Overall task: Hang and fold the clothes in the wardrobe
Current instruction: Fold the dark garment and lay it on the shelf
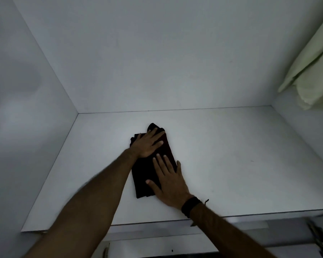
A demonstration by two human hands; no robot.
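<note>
Right hand (pixel 169 183) lay flat with straight fingers on the dark folded cloth (pixel 147 175) | left hand (pixel 147 144) pressed its far end, holding nothing | cloth on the white wardrobe shelf (pixel 231 155) | step: smoothing the fold | next: probably fetch more clothes.

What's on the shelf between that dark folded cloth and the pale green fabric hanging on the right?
Nothing: in the head view, only bare white shelf separates the dark folded cloth from the pale green fabric.
</note>
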